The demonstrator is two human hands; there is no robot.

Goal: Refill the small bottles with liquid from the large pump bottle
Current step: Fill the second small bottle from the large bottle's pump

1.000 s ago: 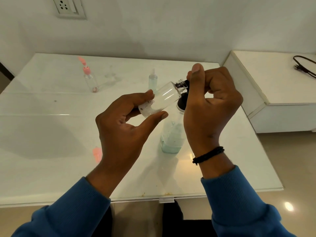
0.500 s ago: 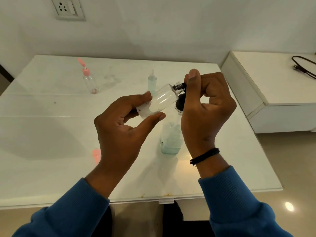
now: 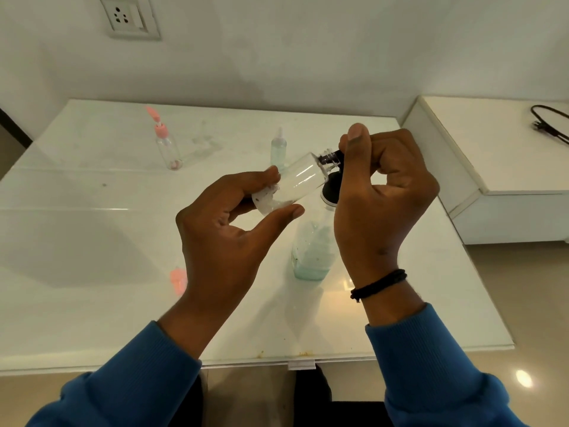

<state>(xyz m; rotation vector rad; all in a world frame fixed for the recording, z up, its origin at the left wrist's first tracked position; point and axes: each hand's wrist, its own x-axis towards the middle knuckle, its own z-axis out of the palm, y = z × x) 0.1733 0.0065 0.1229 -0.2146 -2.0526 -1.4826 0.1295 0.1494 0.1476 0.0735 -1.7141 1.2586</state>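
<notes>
My left hand (image 3: 228, 238) holds a small clear bottle (image 3: 295, 183) by its base, tilted with the neck pointing up and right. My right hand (image 3: 381, 204) is closed on the black cap (image 3: 331, 157) at that bottle's threaded neck. Behind my right hand stands the large clear bottle (image 3: 312, 251) with a black collar and a little pale green liquid at its bottom; its pump head is hidden. At the back of the table (image 3: 92, 229) stand a small bottle with a pink pump (image 3: 167, 146) and a small bottle with pale green liquid (image 3: 278, 149).
A pink cap (image 3: 178, 280) lies on the white glossy table left of my left forearm. A white cabinet (image 3: 505, 167) with a black cable (image 3: 548, 121) on it stands to the right. A wall socket (image 3: 129, 16) is above the table.
Both hands and the small bottle have shifted slightly left and down in view. The right hand's grip at the cap has turned a little.
</notes>
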